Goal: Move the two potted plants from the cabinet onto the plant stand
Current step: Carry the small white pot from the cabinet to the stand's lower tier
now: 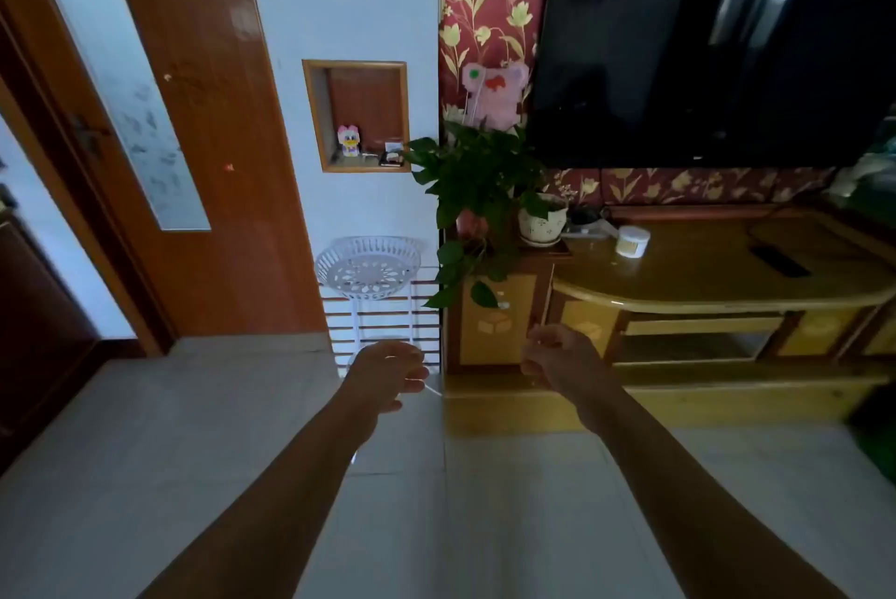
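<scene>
Both hands, left (388,368) and right (557,358), hold nothing, fingers loosely curled; plants (477,181) and stand (368,265) lie beyond them, awaiting reach.

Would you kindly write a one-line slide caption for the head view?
Both empty hands, left and right, reach toward two potted plants on the cabinet; the white plant stand waits beside it.
</scene>
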{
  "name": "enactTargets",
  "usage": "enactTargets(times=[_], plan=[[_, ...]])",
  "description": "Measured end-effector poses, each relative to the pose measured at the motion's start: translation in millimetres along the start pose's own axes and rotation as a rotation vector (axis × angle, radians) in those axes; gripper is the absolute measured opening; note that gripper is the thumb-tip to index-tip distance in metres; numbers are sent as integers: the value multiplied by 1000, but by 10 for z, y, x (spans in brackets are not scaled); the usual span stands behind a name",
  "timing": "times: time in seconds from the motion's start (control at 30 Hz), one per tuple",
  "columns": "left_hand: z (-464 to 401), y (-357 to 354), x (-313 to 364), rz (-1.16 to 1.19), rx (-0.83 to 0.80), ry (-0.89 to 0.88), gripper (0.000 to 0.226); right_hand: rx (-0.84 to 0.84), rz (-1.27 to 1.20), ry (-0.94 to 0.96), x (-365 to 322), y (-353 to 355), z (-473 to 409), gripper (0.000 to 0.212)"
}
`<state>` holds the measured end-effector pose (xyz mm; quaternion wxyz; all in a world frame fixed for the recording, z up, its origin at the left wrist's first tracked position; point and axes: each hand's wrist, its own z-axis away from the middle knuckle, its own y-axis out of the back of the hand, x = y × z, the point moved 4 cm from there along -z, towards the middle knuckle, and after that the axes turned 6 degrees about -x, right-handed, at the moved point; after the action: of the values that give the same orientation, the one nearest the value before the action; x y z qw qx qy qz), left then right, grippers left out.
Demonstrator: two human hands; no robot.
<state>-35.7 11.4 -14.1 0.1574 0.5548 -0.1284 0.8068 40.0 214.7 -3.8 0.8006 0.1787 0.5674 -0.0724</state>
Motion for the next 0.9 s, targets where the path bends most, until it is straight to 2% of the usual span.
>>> enactTargets(times=[0.07, 0.2, 0.47, 0.77, 0.9], plan=[[-22, 14, 24, -56, 10, -15, 10, 19, 12, 3, -4, -20, -24, 25], [-89, 66, 41, 1, -29, -34, 11, 22, 33, -7, 22, -88, -85, 33], [-450, 100, 212, -44, -17, -37, 8, 72, 64, -10, -102, -103, -408, 37], [-1293, -306, 611, -78, -115, -46, 5, 101, 27, -19, -291, 181, -1323, 43], [-1870, -603, 778, -85, -115, -35, 13, 115, 29, -35, -342, 480, -1917, 49]])
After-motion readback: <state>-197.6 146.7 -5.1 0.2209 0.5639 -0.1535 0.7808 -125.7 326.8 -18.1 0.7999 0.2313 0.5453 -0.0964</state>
